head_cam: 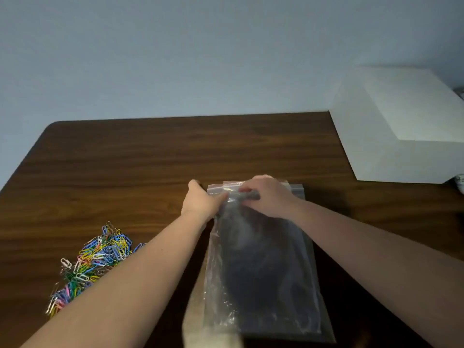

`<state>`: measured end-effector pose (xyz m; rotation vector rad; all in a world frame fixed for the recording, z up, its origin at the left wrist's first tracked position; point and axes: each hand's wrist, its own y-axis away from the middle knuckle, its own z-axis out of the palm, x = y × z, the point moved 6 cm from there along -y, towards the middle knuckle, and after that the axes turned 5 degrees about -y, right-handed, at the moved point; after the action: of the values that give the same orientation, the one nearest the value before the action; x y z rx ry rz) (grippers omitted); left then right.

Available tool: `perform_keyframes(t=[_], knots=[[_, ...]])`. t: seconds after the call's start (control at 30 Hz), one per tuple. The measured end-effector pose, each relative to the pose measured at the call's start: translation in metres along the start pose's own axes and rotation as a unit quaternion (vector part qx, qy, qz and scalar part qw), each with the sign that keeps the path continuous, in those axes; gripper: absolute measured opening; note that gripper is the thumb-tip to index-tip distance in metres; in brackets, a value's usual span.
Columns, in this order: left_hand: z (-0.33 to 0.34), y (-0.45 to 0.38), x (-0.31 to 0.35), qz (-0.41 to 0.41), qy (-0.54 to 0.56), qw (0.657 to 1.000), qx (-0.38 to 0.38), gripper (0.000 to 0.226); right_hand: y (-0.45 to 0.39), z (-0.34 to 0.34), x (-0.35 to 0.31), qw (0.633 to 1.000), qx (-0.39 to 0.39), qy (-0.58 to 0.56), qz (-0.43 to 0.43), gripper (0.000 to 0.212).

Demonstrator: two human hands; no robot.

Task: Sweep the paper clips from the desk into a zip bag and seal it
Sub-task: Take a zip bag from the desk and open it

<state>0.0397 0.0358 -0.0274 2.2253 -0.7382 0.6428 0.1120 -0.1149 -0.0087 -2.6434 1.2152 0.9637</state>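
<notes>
A clear zip bag (263, 267) lies flat on the dark wooden desk (150, 159), its zip end pointing away from me. My left hand (200, 200) pinches the zip end at its left corner. My right hand (268, 197) grips the same end a little to the right, fingers curled over the plastic. A heap of coloured paper clips (93, 259) lies on the desk to the left of my left forearm, apart from the bag. I see no clips inside the bag.
A large white box (401, 126) stands on the desk at the back right. A pale wall rises behind the desk. A small light object (460, 183) peeks in at the right edge. Something pale and blurred (200, 330) shows below the bag's near end.
</notes>
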Motion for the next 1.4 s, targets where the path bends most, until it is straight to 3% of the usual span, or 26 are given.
perform_keyframes(t=[0.07, 0.13, 0.17, 0.27, 0.37, 0.7, 0.83, 0.93, 1.07, 1.1, 1.13, 1.2, 1.27, 1.33, 1.4], knots=[[0.002, -0.006, -0.004, 0.003, 0.072, 0.997, 0.02, 0.06, -0.003, -0.003, 0.002, 0.999, 0.03, 0.021, 0.005, 0.038], [0.003, -0.012, -0.006, 0.039, 0.16, 0.986, 0.027, 0.014, -0.008, -0.008, 0.003, 0.998, 0.054, 0.037, 0.016, 0.043], [0.005, -0.013, -0.007, 0.065, 0.186, 0.98, 0.018, 0.009, -0.012, -0.009, 0.004, 0.997, 0.064, 0.045, 0.014, 0.046], [0.001, -0.005, -0.01, 0.129, 0.218, 0.967, -0.003, 0.016, -0.02, -0.01, 0.006, 0.996, 0.083, 0.037, 0.02, 0.049], [-0.002, -0.002, -0.018, 0.164, 0.232, 0.958, -0.035, 0.015, -0.018, -0.006, 0.001, 0.997, 0.057, -0.037, 0.029, 0.033], [-0.035, 0.073, -0.047, 0.318, 0.143, 0.936, 0.036, 0.011, 0.065, 0.008, -0.029, 0.979, -0.062, -0.192, -0.019, 0.011], [-0.042, 0.13, -0.073, 0.336, 0.105, 0.934, 0.063, 0.012, 0.129, 0.029, -0.052, 0.971, -0.073, -0.225, -0.044, 0.011], [-0.048, 0.167, -0.09, 0.325, 0.047, 0.939, 0.107, 0.012, 0.17, 0.045, -0.071, 0.96, -0.077, -0.265, -0.04, 0.009], [-0.071, 0.212, -0.111, 0.305, -0.047, 0.902, 0.302, 0.03, 0.201, 0.069, -0.1, 0.935, -0.064, -0.345, -0.04, 0.01], [-0.073, 0.223, -0.118, 0.298, -0.047, 0.901, 0.313, 0.028, 0.207, 0.077, -0.108, 0.929, -0.062, -0.362, -0.048, 0.01], [-0.071, 0.23, -0.124, 0.293, -0.035, 0.908, 0.296, 0.029, 0.211, 0.086, -0.116, 0.924, -0.059, -0.375, -0.054, 0.012], [-0.057, 0.241, -0.137, 0.27, 0.055, 0.942, 0.191, 0.035, 0.214, 0.1, -0.127, 0.922, -0.046, -0.378, -0.067, 0.019], [-0.045, 0.255, -0.154, 0.241, 0.153, 0.954, 0.094, 0.033, 0.217, 0.115, -0.141, 0.926, -0.035, -0.367, -0.085, 0.031], [-0.046, 0.261, -0.167, 0.225, 0.189, 0.954, 0.064, 0.024, 0.219, 0.124, -0.152, 0.927, -0.02, -0.361, -0.099, 0.034], [-0.052, 0.264, -0.175, 0.214, 0.207, 0.953, 0.054, 0.015, 0.224, 0.133, -0.161, 0.928, -0.035, -0.358, -0.1, 0.022]])
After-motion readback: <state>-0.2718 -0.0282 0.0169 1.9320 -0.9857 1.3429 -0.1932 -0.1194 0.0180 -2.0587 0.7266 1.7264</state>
